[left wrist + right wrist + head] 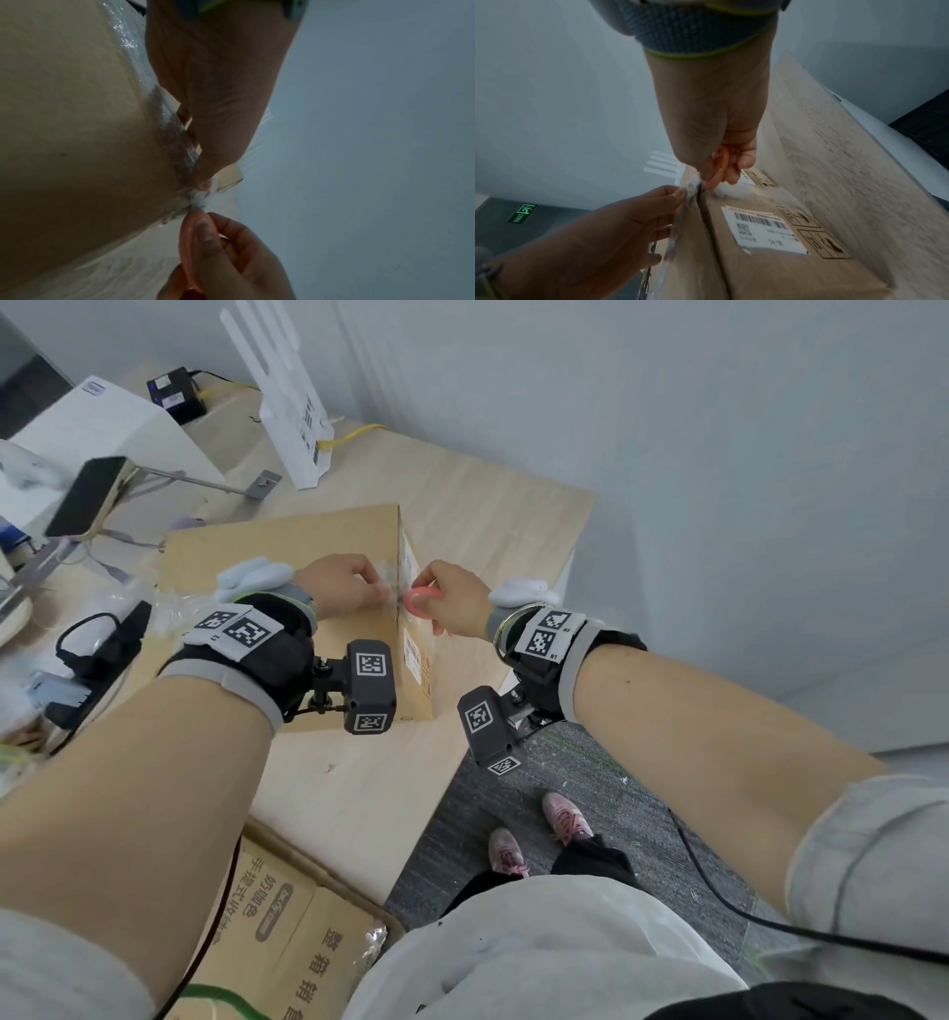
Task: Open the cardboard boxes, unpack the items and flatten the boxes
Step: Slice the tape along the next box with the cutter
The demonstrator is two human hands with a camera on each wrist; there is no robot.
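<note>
The cardboard box (287, 588) stood sealed on the wooden table (503, 516), with its contents not visible. Your left hand (341, 585) rested on the box's top near its right edge, thumb and fingertips pinching a crumpled strip of clear tape (689, 187) at the seam. Your right hand (454, 603) was just beside that edge, fingers curled round a pink-handled tool (423, 603); its blade could not be seen. A white shipping label (763, 227) was stuck to the box's right side. Behind the box stood a white router (292, 418) and a small black device (174, 395). A phone on a stand (87, 498) stood to the box's left. Nearer you than the box lay a second, printed carton (287, 932), closed, its contents unseen.
</note>
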